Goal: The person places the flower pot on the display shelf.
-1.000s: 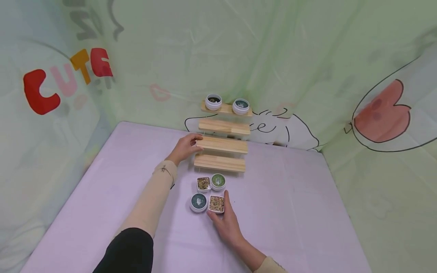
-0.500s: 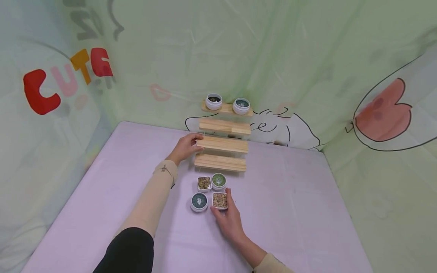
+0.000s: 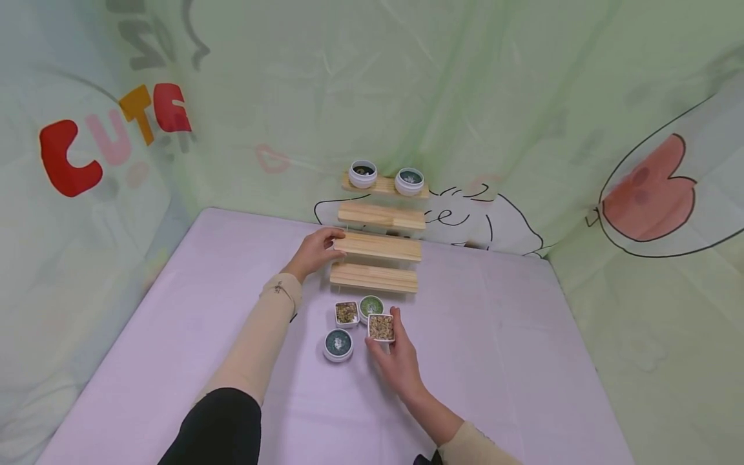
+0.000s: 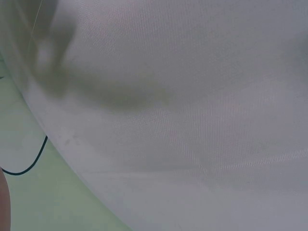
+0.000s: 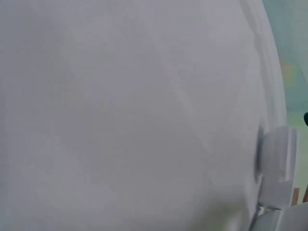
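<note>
My left hand (image 3: 316, 253) pinches the left end of a wooden tiered display stand (image 3: 378, 247) between thumb and fingers. In my right hand (image 3: 400, 361), a small square white pot (image 3: 381, 328) filled with tan-and-brown granules is held by thumb and fingers. It partly covers a round white pot with a green top (image 3: 371, 306). Close by on the cloth stand another square pot with brownish filling (image 3: 347, 313) and a round pot with a dark teal top (image 3: 338, 343). White pot sides (image 5: 276, 163) show at the right edge of the right wrist view.
On the stand's top shelf sit a round pot with dark contents (image 3: 363, 173) and a round pot with a teal top (image 3: 409, 181). A lilac cloth (image 3: 494, 361) covers the table. Printed green curtains (image 3: 279, 77) hang behind and at the sides.
My right hand has taken the square pot away from beside the round teal pot, up and to the right, towards the stand. My left hand stays on the stand.
</note>
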A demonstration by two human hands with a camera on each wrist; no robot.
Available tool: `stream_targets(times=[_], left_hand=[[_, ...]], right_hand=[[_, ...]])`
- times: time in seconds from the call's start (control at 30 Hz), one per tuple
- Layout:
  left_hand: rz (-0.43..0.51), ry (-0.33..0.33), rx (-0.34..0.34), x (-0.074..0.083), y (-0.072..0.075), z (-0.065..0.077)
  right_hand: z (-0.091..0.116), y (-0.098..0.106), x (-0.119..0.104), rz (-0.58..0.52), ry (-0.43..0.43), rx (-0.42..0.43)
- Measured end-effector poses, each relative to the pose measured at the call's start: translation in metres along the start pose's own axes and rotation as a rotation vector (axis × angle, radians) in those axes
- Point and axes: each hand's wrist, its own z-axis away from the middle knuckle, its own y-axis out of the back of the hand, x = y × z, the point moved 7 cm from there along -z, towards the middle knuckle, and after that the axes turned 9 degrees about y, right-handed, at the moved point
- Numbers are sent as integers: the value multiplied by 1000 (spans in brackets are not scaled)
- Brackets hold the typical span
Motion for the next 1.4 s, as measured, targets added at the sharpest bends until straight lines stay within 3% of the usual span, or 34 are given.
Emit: stream_targets(times=[0.4, 0.8, 1.17, 1.4], left_hand=[[-12, 4, 3, -2, -2, -1], [-19, -6, 4, -1, -2, 0], [-32, -35, 5, 0, -2, -2], [-29, -39, 13, 1, -1, -1]], right_hand=[[-53, 12, -24, 10, -54, -1], [-110, 11, -47, 78, -67, 0], [-170, 8, -77, 149, -24, 16], [-193, 2, -75, 165, -12, 3]])
